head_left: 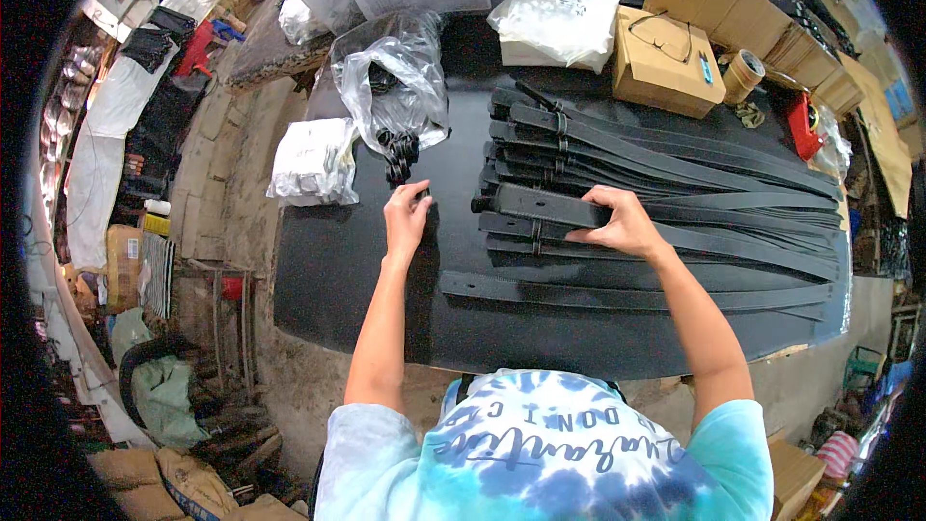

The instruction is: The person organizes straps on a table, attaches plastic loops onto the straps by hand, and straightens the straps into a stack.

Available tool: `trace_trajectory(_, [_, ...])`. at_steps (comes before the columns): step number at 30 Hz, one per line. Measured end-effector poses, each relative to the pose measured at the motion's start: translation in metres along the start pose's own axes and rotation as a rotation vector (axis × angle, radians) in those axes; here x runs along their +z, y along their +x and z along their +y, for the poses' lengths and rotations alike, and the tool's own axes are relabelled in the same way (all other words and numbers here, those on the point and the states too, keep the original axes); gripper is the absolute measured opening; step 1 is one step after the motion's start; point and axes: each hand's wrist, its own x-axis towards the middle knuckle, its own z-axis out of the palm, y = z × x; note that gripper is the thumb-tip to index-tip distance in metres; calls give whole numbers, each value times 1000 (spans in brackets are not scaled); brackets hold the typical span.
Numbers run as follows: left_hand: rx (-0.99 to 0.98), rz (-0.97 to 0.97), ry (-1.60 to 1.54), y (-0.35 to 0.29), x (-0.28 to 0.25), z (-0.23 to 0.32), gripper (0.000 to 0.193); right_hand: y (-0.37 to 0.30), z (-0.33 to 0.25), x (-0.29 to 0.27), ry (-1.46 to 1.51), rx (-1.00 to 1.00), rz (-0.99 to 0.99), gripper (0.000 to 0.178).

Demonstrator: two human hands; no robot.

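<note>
My right hand (622, 222) presses down on a black belt strap (540, 205) near its left end, on top of a stack of several black straps (675, 159) fanned across the black table (338, 270). My left hand (405, 217) pinches a small black loop piece at the edge of a little pile of black loops (400, 159). That pile spills out of a clear plastic bag (391, 77) just beyond my left hand. One more strap (579, 294) lies flat, nearer to me.
A white packet (313, 162) lies at the table's left edge. Cardboard boxes (666, 58), a white plastic bag (559, 14), a tape roll (743, 72) and a red object (801, 125) stand at the far side. Clutter and sacks fill the floor on the left.
</note>
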Motion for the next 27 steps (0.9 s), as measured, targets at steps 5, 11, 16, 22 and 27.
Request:
trace_trajectory(5, [-590,-257,-1362,-12,-13,68,34,-3,-3,-22,232,176,-48,38])
trace_trajectory(11, [-629,-399,-1604,-33,9,88,38,3,-10,-26,194,189,3,33])
trace_trajectory(16, [-653,-371,-1432,-32,24,117,27,3,-8,-22,155,180,70,34])
trace_trajectory(22, [-609,-278,-1374,-19,32,118,21,6,-16,-23,-86,178,29,37])
trace_trajectory(27, [-626,-325,-1350,-23,40,129,31,7,-14,-25,79,211,-36,32])
